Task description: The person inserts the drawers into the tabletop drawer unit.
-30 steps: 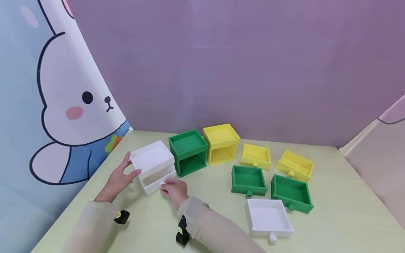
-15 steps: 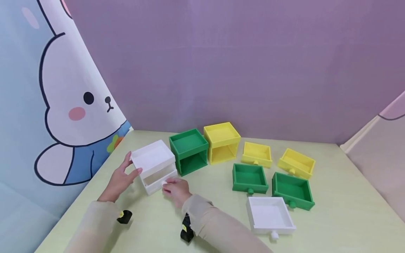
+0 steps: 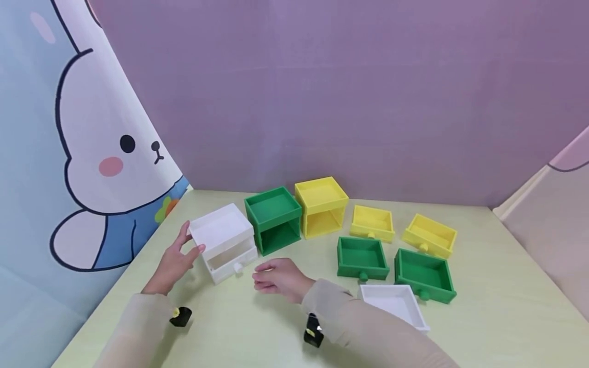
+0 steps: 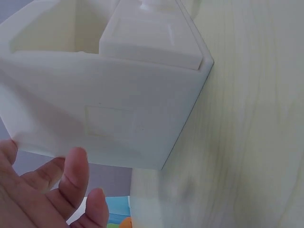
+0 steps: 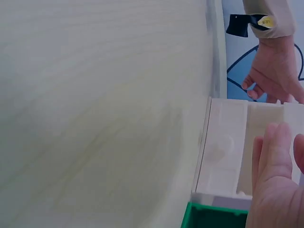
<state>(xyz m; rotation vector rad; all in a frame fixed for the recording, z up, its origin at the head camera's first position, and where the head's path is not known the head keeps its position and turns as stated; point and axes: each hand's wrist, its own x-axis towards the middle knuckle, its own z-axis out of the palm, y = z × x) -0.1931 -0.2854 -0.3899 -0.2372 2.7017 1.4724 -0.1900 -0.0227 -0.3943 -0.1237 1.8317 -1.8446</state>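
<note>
The white toy cabinet (image 3: pixel 222 232) stands at the left, with a white drawer (image 3: pixel 230 267) pushed into its lower compartment and its round knob facing forward. Above that drawer, the upper compartment is an open gap. My left hand (image 3: pixel 171 263) grips the cabinet's left side near the top, thumb towards the front and a finger at the rear edge; some other fingers hang apart from the wall in the left wrist view. Just right of the knob, my right hand (image 3: pixel 281 280) hovers with nothing in it, its fingers close together and fairly straight in the right wrist view.
A green cabinet (image 3: pixel 274 209) and a yellow cabinet (image 3: pixel 321 197) stand behind with hollow fronts. On the right lie two yellow drawers (image 3: pixel 371 222), two green drawers (image 3: pixel 363 256) and a white drawer (image 3: pixel 393 301), partly covered by the right sleeve.
My right hand has let go of the white drawer's knob and moved off to the right. The left hand stays on the white cabinet, and the drawer has kept its place.
</note>
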